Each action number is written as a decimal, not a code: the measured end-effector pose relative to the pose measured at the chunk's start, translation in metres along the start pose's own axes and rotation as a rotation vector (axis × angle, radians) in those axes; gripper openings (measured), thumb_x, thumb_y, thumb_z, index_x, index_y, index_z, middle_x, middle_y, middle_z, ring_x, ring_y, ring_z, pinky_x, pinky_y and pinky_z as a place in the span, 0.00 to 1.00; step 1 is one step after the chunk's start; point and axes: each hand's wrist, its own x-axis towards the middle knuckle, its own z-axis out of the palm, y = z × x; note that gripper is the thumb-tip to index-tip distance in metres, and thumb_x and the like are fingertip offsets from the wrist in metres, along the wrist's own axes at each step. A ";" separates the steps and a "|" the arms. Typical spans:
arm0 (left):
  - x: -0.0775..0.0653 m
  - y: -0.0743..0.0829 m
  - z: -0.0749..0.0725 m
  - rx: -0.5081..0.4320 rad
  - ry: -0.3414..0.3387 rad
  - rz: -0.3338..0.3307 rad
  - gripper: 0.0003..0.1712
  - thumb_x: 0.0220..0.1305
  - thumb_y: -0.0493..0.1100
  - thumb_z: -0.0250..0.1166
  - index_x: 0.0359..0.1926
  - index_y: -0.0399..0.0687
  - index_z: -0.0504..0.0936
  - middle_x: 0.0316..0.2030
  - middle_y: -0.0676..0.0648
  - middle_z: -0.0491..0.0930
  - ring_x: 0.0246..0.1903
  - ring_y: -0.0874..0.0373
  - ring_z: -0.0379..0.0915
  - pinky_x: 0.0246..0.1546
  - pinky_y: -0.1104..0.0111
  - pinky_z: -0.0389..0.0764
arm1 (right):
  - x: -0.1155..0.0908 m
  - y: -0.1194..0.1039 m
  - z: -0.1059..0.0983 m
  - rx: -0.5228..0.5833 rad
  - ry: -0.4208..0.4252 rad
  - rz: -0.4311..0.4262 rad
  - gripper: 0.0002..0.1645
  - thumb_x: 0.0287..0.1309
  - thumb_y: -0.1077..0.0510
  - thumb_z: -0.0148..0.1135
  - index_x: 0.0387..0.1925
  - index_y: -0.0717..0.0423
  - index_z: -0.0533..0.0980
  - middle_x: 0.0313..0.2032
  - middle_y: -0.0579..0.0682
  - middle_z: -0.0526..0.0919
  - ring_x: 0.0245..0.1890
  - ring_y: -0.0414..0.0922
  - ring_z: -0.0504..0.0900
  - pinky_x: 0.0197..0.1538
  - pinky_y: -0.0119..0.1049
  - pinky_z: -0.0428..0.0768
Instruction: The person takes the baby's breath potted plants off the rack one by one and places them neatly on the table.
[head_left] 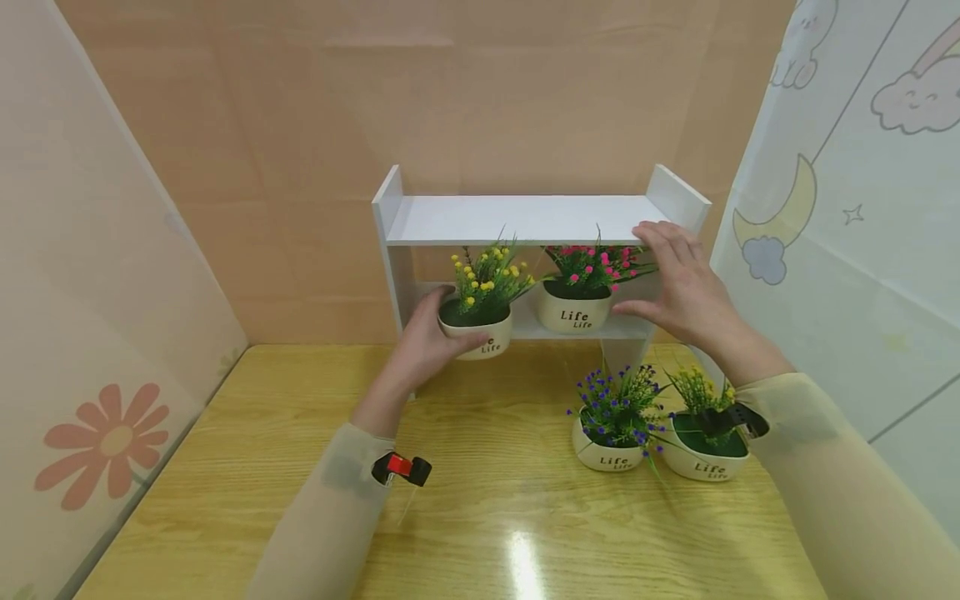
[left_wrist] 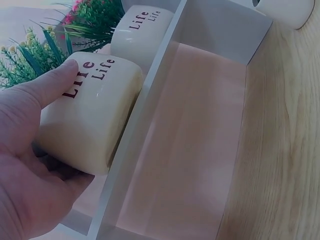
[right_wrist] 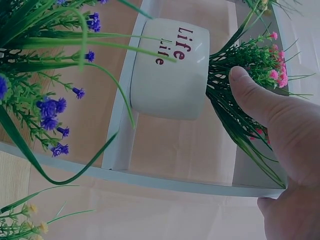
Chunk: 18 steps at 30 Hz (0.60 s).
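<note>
My left hand (head_left: 426, 343) grips a cream oval pot of yellow artificial flowers (head_left: 495, 337), thumb across its lettered front and fingers round its left end. In the left wrist view the pot (left_wrist: 102, 115) is at the front edge of the lower board (left_wrist: 145, 115) of a small white shelf (head_left: 517, 218). Beside it on that board stands a pot of pink flowers (head_left: 573, 310). My right hand (head_left: 693, 287) is at the shelf's right end, straight fingers at the upper board's edge. In the right wrist view its thumb (right_wrist: 250, 90) overlaps the pink-flowered plant's leaves.
On the wood-grain table (head_left: 240, 467), in front of the shelf's right side, stand a pot of purple flowers (head_left: 611, 457) and another of yellow flowers (head_left: 705, 465), side by side. A tan backdrop (head_left: 300, 167) hangs behind, with printed panels (head_left: 825, 275) at either side.
</note>
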 end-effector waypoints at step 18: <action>-0.035 0.005 0.002 -0.023 0.030 -0.024 0.62 0.57 0.55 0.88 0.83 0.42 0.62 0.75 0.38 0.68 0.72 0.40 0.67 0.74 0.41 0.70 | 0.002 0.003 0.002 0.008 0.016 -0.013 0.72 0.46 0.53 0.94 0.84 0.58 0.57 0.80 0.65 0.58 0.82 0.66 0.53 0.82 0.64 0.56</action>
